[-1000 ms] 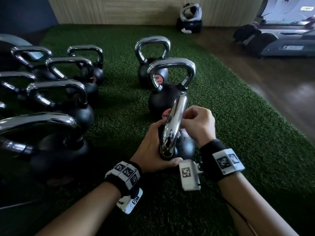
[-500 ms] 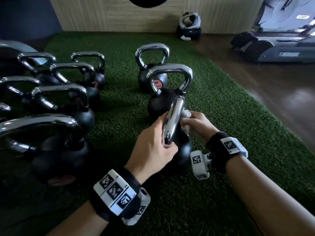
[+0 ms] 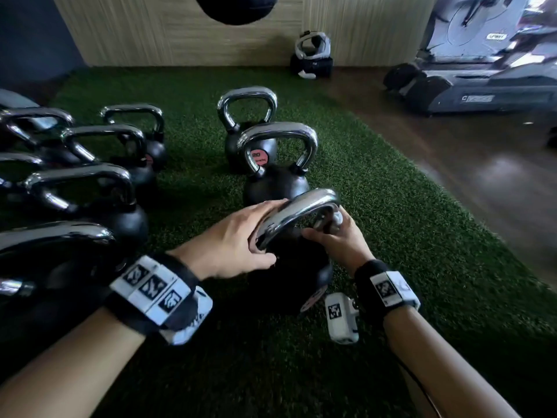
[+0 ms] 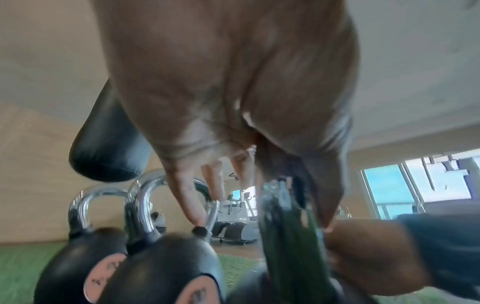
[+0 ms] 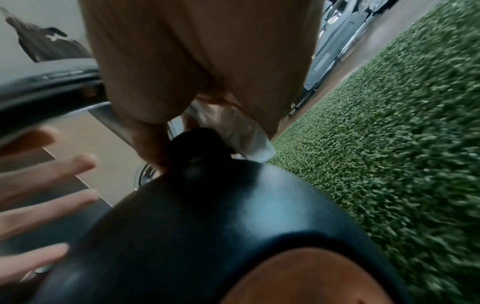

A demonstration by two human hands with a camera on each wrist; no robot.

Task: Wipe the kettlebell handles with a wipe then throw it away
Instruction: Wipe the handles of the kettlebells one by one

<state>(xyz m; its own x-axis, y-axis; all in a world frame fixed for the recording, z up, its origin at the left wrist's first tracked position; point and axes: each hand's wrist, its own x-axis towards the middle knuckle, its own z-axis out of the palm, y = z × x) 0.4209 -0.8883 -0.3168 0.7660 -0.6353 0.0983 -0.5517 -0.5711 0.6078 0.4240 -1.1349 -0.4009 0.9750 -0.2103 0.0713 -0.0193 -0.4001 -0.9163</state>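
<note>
The nearest kettlebell [image 3: 295, 276] is black, with a chrome handle [image 3: 297, 209]. It stands on the turf right in front of me. My left hand [image 3: 238, 239] is at the handle's left end, with straight, spread fingers [image 5: 52, 174] behind the bar and the thumb on the near side. My right hand [image 3: 334, 236] pinches a white wipe [image 3: 337, 220] round the handle's right leg, just above the body. In the right wrist view the wipe [image 5: 239, 133] bunches against the leg's base. In the left wrist view the handle [image 4: 288, 236] runs between thumb and fingers.
Two more kettlebells [image 3: 278, 164] [image 3: 247, 116] stand just behind, and several [image 3: 84, 188] line the left side. The green turf [image 3: 407, 236] meets a wooden floor [image 3: 482, 176] on the right, by a treadmill [image 3: 482, 79]. A dark bag [image 3: 238, 7] hangs overhead.
The kettlebell has turned, so its handle shows broadside instead of edge-on. My right hand slid the wipe down the right leg. My left hand shifted to the left end and its fingers straightened.
</note>
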